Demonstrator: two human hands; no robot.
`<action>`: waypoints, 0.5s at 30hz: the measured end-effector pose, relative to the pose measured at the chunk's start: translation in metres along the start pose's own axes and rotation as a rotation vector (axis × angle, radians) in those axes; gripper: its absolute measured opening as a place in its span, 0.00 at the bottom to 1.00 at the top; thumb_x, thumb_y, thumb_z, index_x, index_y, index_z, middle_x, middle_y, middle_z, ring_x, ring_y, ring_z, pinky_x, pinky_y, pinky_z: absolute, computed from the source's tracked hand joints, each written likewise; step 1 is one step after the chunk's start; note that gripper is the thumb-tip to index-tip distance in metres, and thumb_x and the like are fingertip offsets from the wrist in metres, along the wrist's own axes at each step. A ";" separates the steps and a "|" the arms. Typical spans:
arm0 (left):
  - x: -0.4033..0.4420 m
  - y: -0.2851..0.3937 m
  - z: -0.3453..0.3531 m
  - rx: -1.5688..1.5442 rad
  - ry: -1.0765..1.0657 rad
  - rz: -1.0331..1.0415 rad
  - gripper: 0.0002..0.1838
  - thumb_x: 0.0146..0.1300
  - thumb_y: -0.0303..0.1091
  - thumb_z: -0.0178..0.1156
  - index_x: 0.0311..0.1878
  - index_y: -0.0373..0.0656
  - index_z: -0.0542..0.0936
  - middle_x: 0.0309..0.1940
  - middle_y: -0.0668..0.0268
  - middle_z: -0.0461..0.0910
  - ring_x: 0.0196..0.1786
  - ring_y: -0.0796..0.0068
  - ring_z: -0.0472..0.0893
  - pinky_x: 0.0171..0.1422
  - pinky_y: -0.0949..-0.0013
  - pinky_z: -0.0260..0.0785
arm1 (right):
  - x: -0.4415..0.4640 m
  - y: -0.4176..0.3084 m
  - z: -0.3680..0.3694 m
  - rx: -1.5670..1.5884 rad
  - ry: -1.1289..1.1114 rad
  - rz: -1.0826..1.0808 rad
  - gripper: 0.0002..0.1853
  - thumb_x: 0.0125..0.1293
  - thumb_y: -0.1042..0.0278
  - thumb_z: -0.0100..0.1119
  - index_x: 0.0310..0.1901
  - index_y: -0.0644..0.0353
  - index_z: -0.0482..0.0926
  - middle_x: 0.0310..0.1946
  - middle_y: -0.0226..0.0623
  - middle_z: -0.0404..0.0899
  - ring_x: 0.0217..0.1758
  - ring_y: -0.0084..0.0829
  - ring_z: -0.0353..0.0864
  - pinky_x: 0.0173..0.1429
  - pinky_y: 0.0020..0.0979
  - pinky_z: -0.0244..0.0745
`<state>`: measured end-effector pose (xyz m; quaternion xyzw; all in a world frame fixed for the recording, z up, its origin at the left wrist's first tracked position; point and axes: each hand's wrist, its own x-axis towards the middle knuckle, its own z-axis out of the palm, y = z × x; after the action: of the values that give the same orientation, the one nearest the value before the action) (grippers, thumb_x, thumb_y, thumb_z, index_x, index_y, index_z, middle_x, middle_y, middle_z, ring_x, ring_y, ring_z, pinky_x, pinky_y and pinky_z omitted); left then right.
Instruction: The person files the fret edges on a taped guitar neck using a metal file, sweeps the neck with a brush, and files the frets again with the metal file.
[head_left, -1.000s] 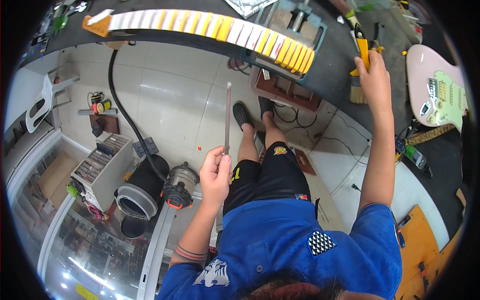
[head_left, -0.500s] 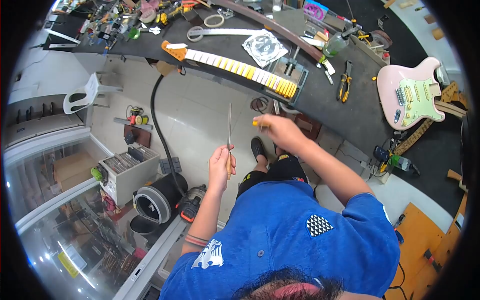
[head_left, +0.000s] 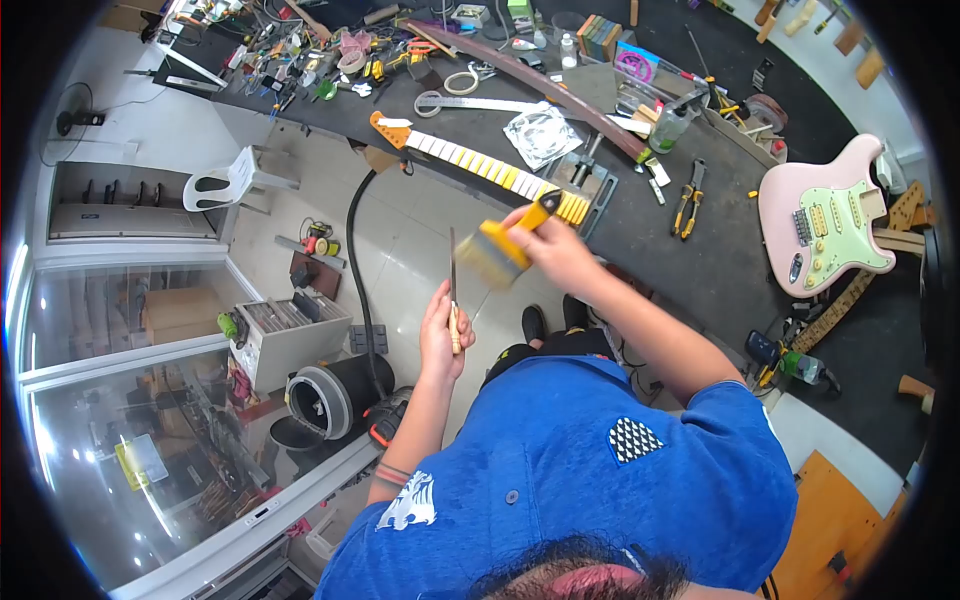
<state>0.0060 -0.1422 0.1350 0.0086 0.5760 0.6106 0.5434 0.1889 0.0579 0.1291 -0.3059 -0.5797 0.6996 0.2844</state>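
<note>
Observed at the left hand [head_left: 440,332]: grip closed around the pale wooden handle of a slim file [head_left: 453,270], with blade pointing upright in view, clear of the counter [head_left: 725,268] and above the floor. Observed at the right hand [head_left: 556,252]: grip closed on the yellow-and-black handle of a wide brush [head_left: 491,257], with bristles blurred, angled down toward the left hand, and just beside the file blade. Cannot tell from this view whether touching. Noted beyond both hands, along the near edge of the counter: guitar neck [head_left: 472,160], covered with white and yellow strips, with orange headstock to the left and wide end at a metal vise [head_left: 592,182]. Partly hidden there by the right hand and brush handle. Recorded behind the neck: crinkled clear-and-silver packet [head_left: 541,137] and white ruler [head_left: 487,104]. Recorded right of the vise: yellow-and-black pliers [head_left: 688,202], lying apart from the vise. Recorded farther right: pink guitar body [head_left: 818,222] with pale green plate. Located on the floor side, left of the left hand: black hose [head_left: 357,250] and white chair [head_left: 232,184].
</note>
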 end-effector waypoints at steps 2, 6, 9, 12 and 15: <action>-0.001 -0.004 0.018 -0.017 -0.007 -0.029 0.30 0.91 0.44 0.49 0.89 0.44 0.62 0.22 0.70 0.69 0.19 0.79 0.66 0.25 0.71 0.62 | -0.006 -0.007 0.012 0.232 -0.108 0.192 0.15 0.86 0.56 0.62 0.62 0.57 0.83 0.57 0.32 0.84 0.63 0.25 0.81 0.69 0.36 0.77; -0.047 -0.001 0.023 0.040 -0.234 -0.035 0.31 0.92 0.42 0.47 0.91 0.47 0.59 0.22 0.70 0.69 0.18 0.79 0.65 0.26 0.71 0.60 | 0.024 -0.002 -0.020 0.005 0.271 -0.123 0.14 0.88 0.57 0.59 0.59 0.60 0.83 0.48 0.31 0.86 0.53 0.24 0.84 0.61 0.32 0.79; -0.062 0.009 0.021 -0.085 -0.188 0.056 0.29 0.93 0.42 0.43 0.90 0.52 0.60 0.21 0.72 0.66 0.18 0.80 0.64 0.26 0.71 0.58 | 0.032 -0.011 -0.040 0.093 0.430 -0.171 0.14 0.85 0.60 0.64 0.62 0.59 0.81 0.54 0.35 0.87 0.56 0.27 0.85 0.61 0.33 0.80; -0.054 0.016 0.034 -0.208 -0.040 0.184 0.28 0.93 0.42 0.42 0.90 0.54 0.61 0.21 0.72 0.65 0.18 0.80 0.64 0.27 0.71 0.58 | -0.003 -0.020 -0.020 0.198 0.195 -0.090 0.16 0.84 0.61 0.67 0.66 0.54 0.79 0.55 0.31 0.83 0.56 0.24 0.82 0.62 0.32 0.78; -0.049 0.021 0.066 -0.147 -0.034 0.203 0.28 0.94 0.43 0.41 0.91 0.55 0.60 0.21 0.72 0.66 0.19 0.80 0.64 0.28 0.72 0.60 | -0.028 -0.043 0.006 0.430 0.024 0.176 0.16 0.83 0.60 0.67 0.65 0.51 0.79 0.57 0.30 0.82 0.58 0.25 0.82 0.60 0.34 0.81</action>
<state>0.0542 -0.1237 0.2025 0.0374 0.5166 0.7027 0.4878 0.2046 0.0409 0.1754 -0.2960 -0.3851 0.8254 0.2876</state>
